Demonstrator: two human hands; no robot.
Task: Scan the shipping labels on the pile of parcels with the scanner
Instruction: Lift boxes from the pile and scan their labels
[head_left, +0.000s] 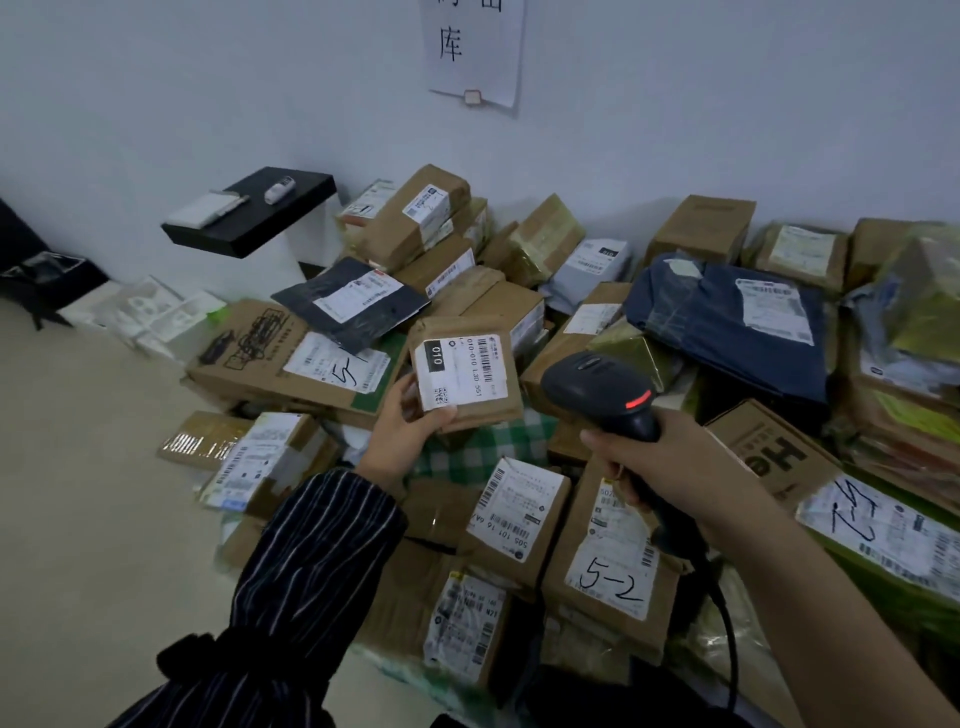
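Just left of right grip (670, 462), left grip (405, 426) pinches small brown paper parcel (491, 410), white shipping label (462, 371) up. Right grip curled round black handheld scanner (597, 384). Scan step; next likely: aim at barcode, trigger.

We read "库" on the wall sign (470, 47) at twelve o'clock, "010" on the central parcel label (464, 371), and handwritten "5-2" on a carton label (613, 577) at five o'clock.
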